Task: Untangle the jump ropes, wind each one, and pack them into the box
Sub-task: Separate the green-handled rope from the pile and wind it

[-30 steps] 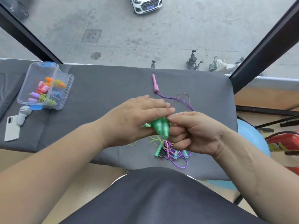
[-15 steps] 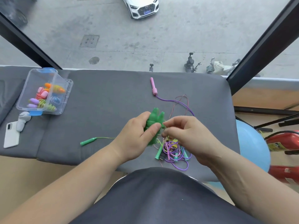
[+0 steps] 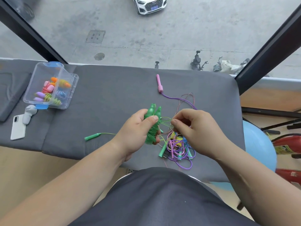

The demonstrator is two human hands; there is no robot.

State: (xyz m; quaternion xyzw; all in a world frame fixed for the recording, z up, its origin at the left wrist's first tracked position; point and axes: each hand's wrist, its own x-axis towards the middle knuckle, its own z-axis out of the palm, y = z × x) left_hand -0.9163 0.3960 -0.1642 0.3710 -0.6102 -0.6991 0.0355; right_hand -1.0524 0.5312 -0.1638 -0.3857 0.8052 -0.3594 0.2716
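Nearest me, by the front edge of the grey padded table (image 3: 114,88), lies the tangled heap of purple and pink cords (image 3: 176,149), with teal handles buried in it. Just beyond it my left hand (image 3: 138,132) is wrapped round the pair of green plastic handles (image 3: 154,112), thumb clamped across the turns of cord on them. My right hand (image 3: 197,128) is narrowed to a pinch, thumb and forefinger nipping the thin green cord (image 3: 165,119) just beside the handles.

I judge this cord light, limp and slick, likely to spring off its turns if I slacken, so I'd grip it close to the handles and keep it taut. The handles look stiff, the sound place to hold.

To the left lies a loose green handle (image 3: 91,137); I cannot tell whose rope it ends. Farther off, a pink plastic handle (image 3: 158,83) trails purple cord back toward the heap. Far left, well apart, the clear plastic box (image 3: 73,84) holds wound ropes.
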